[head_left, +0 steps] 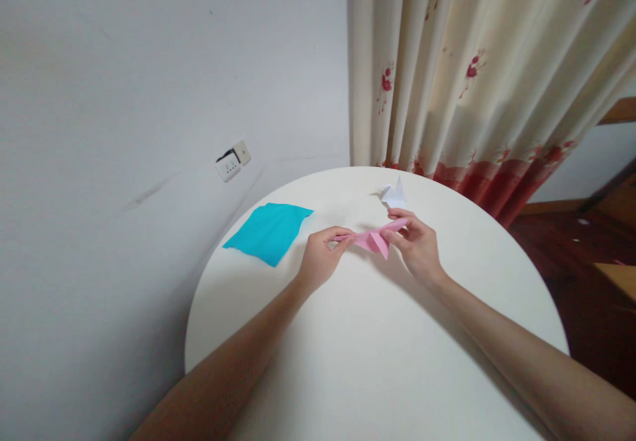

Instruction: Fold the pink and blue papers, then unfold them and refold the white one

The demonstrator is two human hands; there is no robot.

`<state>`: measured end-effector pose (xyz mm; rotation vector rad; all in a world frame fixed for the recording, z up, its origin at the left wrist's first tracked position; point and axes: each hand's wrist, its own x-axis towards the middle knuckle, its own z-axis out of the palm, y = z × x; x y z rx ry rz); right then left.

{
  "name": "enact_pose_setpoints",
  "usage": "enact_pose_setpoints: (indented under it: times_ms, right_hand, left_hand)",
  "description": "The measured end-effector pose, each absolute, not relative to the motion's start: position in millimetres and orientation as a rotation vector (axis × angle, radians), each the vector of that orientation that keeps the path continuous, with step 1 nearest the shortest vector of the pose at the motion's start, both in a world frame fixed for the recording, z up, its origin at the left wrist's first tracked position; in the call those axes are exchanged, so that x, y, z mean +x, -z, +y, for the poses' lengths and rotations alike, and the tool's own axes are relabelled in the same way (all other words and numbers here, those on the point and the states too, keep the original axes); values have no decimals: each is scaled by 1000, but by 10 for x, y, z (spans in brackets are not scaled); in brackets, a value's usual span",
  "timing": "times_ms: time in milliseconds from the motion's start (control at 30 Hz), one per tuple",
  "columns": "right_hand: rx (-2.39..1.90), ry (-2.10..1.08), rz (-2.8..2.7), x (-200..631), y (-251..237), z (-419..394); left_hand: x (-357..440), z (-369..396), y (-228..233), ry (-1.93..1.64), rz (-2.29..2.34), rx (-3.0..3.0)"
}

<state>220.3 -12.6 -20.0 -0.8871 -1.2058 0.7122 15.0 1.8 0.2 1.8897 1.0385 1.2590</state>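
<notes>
Over the desk (348, 348), the left hand (318, 257) had its fingers (332, 232) pinched on one end, the right hand (421, 247) pinched the other, and squarely between them stretched the folded pink paper (373, 241), long axis running left to right, neither hand nearer! Off to the left lay the blue sheet (268, 232); just beyond the right fingers stood the white folded bird (395, 195).

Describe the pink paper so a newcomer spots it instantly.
Start at the white table beside the curtain. Right of the blue sheet and nearer the camera than the white paper is the pink paper: folded into points, the only pink piece.
</notes>
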Motion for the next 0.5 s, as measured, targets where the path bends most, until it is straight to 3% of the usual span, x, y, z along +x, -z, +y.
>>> enact_pose_setpoints:
  times_ms: [333,500]
  right_hand:
    - [-779,-907,-1114,2068,147,-197]
    - [-793,-1052,-1120,1966,135,-268]
  left_hand:
    - [132,-65,-60,-748,844,1659]
    - [176,-101,-63,-720,843,1573]
